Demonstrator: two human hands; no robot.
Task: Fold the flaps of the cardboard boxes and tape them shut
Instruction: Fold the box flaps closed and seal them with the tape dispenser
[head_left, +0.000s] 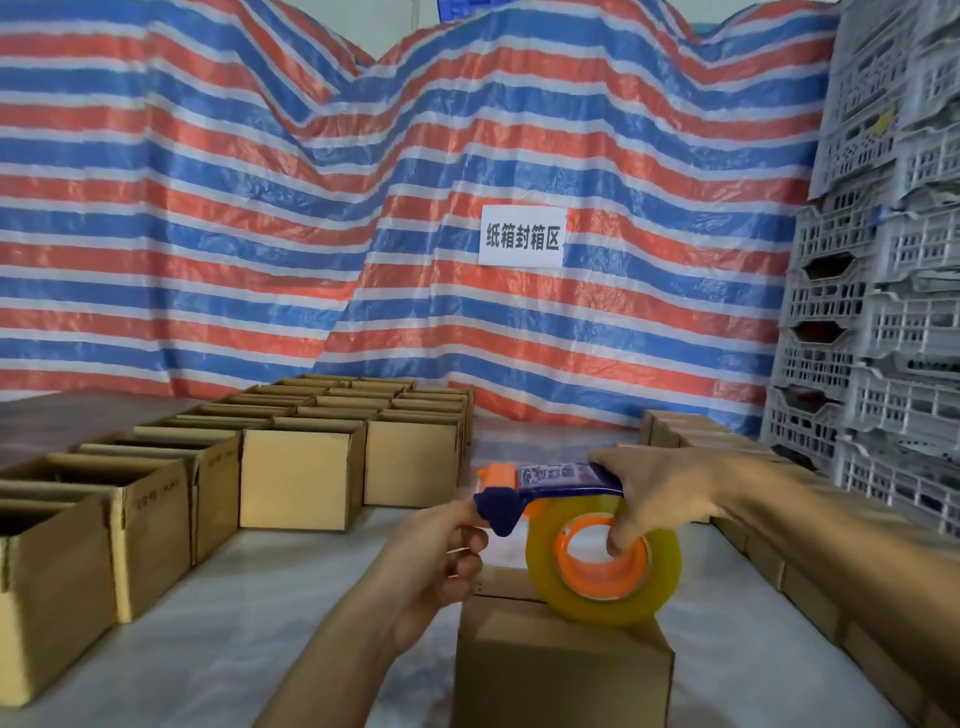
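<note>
A closed cardboard box (561, 675) stands on the table right in front of me. Above its top I hold a tape dispenser (550, 486) with a blue and orange frame and a yellowish tape roll (660, 571), which touches the box top. My right hand (660, 493) grips the dispenser, fingers over its top and thumb inside the orange core. My left hand (441, 556) pinches at the dispenser's blue front end, where the tape end comes out; the tape itself is too clear to make out.
Several open cardboard boxes (291, 478) stand in rows at the left and middle back. A row of flat closed boxes (779, 566) runs along the right. Stacked grey plastic crates (878, 312) rise at the right. A striped tarp (311, 208) hangs behind with a white sign (522, 236).
</note>
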